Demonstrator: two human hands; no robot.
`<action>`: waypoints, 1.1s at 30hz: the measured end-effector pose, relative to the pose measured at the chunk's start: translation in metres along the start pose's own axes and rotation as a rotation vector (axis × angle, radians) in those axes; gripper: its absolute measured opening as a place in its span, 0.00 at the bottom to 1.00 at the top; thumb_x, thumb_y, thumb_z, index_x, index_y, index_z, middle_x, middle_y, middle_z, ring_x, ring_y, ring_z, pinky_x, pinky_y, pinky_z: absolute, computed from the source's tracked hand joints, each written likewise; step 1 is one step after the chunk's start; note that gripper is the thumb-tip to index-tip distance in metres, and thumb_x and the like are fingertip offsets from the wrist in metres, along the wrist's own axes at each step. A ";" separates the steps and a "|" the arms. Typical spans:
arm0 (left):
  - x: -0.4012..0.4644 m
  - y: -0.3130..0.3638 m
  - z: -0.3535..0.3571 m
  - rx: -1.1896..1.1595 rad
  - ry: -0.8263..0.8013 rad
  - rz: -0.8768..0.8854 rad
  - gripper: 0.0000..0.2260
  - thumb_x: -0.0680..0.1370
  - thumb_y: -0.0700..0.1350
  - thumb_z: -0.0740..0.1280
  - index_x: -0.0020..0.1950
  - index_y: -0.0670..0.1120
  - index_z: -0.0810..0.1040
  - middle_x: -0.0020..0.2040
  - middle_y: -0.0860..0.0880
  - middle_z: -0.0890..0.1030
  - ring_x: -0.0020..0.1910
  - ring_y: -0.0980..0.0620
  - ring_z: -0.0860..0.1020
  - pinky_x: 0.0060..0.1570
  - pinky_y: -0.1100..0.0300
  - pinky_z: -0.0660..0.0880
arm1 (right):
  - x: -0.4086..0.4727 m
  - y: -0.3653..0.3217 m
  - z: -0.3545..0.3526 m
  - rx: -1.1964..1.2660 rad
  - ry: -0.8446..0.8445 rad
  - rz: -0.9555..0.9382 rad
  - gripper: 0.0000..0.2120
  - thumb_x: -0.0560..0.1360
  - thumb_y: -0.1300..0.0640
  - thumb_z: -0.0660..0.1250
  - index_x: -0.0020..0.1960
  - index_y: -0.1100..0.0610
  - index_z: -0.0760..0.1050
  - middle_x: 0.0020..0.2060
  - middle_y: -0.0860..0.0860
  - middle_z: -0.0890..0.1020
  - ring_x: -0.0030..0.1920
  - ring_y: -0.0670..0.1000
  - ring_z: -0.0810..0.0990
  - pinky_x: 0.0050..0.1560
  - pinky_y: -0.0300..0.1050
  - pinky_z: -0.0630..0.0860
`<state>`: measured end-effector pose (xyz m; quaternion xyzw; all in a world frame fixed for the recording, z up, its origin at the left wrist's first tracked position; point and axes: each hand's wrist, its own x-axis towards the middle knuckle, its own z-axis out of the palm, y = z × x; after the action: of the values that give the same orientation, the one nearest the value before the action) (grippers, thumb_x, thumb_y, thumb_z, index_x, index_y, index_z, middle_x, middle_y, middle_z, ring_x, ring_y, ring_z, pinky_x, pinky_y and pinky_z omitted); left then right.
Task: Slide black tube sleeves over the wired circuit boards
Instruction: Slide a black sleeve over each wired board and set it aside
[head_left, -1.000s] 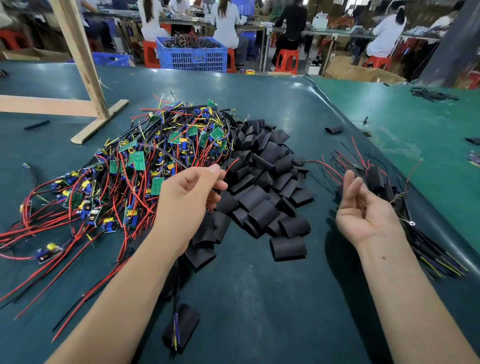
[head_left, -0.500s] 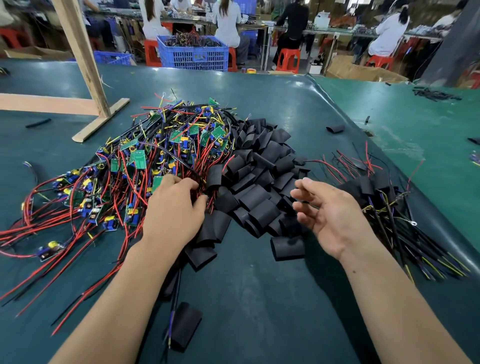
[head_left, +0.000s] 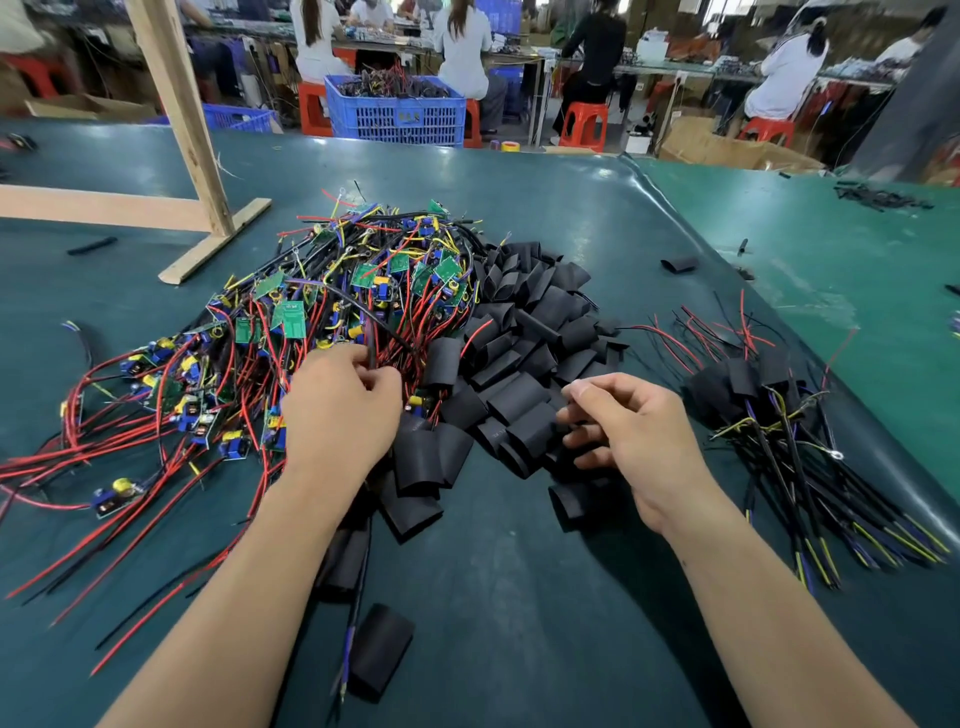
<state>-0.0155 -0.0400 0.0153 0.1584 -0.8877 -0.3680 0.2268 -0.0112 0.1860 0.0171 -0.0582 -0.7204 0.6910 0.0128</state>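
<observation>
From the head view, our left hand (head_left: 340, 410) has dropped onto the board pile (head_left: 332, 306), fingers pinching wires. Our right hand (head_left: 631, 431) has come over beside it, fingers curling onto black sleeves (head_left: 524, 364), so we're picking the next pair.

An electronics assembly workshop — seated workers (head_left: 465, 41) at long benches on red stools (head_left: 586, 123), a blue crate (head_left: 397, 111) of wiring, cardboard boxes (head_left: 727, 148) behind the green tabletop (head_left: 571, 208).
</observation>
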 end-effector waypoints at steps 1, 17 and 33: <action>0.001 0.000 -0.001 -0.061 0.018 -0.032 0.06 0.76 0.44 0.64 0.43 0.46 0.80 0.34 0.49 0.80 0.37 0.49 0.77 0.38 0.58 0.72 | 0.000 0.000 0.000 0.003 0.000 -0.005 0.05 0.77 0.58 0.68 0.44 0.57 0.81 0.32 0.51 0.84 0.28 0.46 0.78 0.27 0.38 0.75; 0.004 0.021 0.002 -1.426 -0.245 -0.531 0.04 0.80 0.36 0.65 0.45 0.40 0.75 0.36 0.45 0.81 0.33 0.52 0.82 0.35 0.63 0.80 | -0.014 0.004 0.018 0.062 -0.288 -0.129 0.04 0.76 0.54 0.70 0.50 0.52 0.82 0.40 0.51 0.84 0.31 0.49 0.79 0.25 0.41 0.74; -0.018 0.029 0.008 -1.199 -0.396 0.057 0.03 0.74 0.37 0.70 0.46 0.43 0.78 0.39 0.45 0.85 0.43 0.44 0.83 0.45 0.56 0.80 | -0.013 0.003 0.022 0.100 -0.300 -0.114 0.08 0.79 0.69 0.64 0.44 0.60 0.76 0.37 0.56 0.81 0.33 0.50 0.81 0.31 0.40 0.78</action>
<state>-0.0080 -0.0076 0.0257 -0.0911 -0.5561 -0.8177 0.1175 0.0000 0.1632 0.0135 0.0872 -0.6810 0.7251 -0.0529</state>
